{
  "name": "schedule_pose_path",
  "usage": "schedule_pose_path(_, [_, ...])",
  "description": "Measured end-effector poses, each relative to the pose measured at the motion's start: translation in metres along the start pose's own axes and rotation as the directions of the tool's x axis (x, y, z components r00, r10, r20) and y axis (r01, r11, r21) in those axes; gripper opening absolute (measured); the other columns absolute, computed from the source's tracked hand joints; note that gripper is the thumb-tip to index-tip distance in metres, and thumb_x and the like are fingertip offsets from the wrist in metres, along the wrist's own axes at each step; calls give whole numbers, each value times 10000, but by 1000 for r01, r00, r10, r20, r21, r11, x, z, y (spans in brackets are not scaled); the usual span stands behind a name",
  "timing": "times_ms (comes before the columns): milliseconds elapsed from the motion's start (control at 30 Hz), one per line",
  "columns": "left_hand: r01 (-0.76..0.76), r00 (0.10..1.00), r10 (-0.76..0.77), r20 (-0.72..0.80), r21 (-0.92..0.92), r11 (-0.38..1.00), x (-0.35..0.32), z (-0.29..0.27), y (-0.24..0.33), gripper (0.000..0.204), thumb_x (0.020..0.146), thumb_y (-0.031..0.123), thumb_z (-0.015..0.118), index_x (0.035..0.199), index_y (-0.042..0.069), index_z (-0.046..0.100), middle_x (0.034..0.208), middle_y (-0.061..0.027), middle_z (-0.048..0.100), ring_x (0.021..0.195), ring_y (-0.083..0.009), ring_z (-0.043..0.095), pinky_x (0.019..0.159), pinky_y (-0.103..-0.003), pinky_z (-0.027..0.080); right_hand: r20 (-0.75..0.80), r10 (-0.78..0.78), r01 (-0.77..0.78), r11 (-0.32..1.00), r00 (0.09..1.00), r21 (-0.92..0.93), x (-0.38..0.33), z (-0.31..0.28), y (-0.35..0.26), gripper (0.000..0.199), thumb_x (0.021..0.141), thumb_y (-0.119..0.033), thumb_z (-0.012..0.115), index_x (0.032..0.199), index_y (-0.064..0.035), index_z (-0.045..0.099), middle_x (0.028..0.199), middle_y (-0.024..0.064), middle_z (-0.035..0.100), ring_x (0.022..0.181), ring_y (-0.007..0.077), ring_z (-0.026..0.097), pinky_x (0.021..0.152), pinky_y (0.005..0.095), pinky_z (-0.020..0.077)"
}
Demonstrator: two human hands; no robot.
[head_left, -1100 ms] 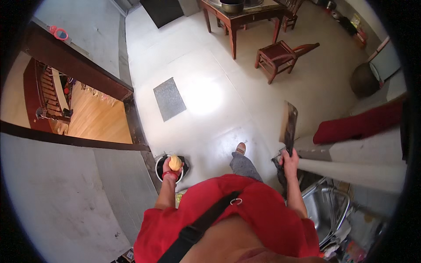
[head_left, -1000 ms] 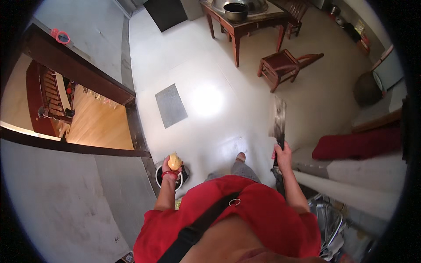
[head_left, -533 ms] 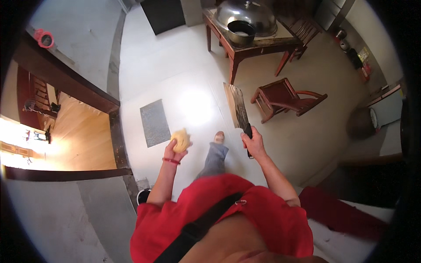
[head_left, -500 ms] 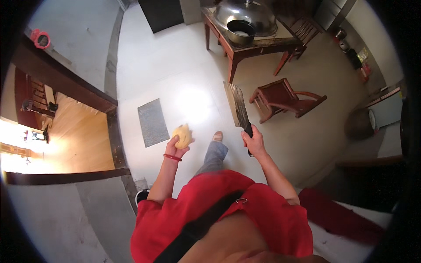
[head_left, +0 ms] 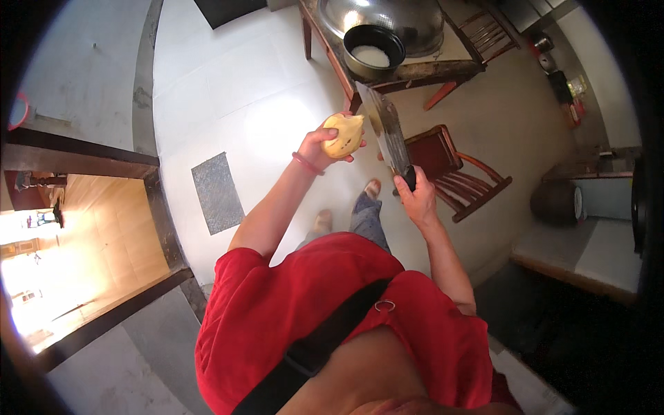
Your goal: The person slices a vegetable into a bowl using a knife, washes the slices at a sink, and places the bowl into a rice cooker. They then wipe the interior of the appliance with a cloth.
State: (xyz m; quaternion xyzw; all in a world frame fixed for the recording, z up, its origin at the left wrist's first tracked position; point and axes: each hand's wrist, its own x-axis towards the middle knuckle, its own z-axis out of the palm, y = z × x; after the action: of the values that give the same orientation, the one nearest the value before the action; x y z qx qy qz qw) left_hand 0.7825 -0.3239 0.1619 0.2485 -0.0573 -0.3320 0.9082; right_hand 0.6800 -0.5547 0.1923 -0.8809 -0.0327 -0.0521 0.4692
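Note:
My left hand [head_left: 328, 144] is closed round a pale yellow, peeled lump, potato-like with a pointed end and small dark spots [head_left: 344, 135]. A red bangle circles that wrist. Opposite, my right hand [head_left: 417, 196] grips the black handle of a cleaver [head_left: 384, 128]. Its broad blade slants up and leftward, with the edge toward the yellow lump and a gap between them. Beyond the blade, a dark pot [head_left: 374, 55] with white grains, likely rice, stands on a wooden table [head_left: 456, 73].
A large domed metal lid [head_left: 408, 24] sits behind the pot. A wooden chair [head_left: 453, 162] is to my right, and a grey mat [head_left: 218, 194] lies on the pale floor at left. Further left is a doorway [head_left: 111, 221]; a counter [head_left: 588, 249] stands at far right.
My left hand has lifted the yellow lump forward and right, close to the cleaver. The cleaver has risen slightly. The table appears nearer, and both feet now show.

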Motion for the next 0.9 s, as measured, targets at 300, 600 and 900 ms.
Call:
schedule_pose_path(300, [-109,993,115,-27,158,981,141,-8,36,639,621,170,610,1208,64,382,1068,-164,526,873,-337,578,526,-342,512,162,-123,135,988,979,-69,147,-48,31,302,807,-191,589,995,10,465,724,210,583,667,353,595,568,373,476])
schedule_pose_path(600, [-294,884,322,-338,132,947,215,-18,29,520,667,117,563,1158,38,411,963,-138,550,745,-267,578,469,-319,484,200,-463,502,825,864,-259,240,-36,79,291,764,-99,580,999,15,451,770,194,577,683,368,576,575,429,469])
schedule_pose_path(900, [-176,970,146,-196,-149,973,258,-39,49,577,646,165,582,1186,67,404,1080,-175,514,961,-363,537,704,-435,497,157,-30,38,998,987,-52,304,-46,94,212,820,-172,563,911,7,492,642,124,543,567,249,544,528,362,432])
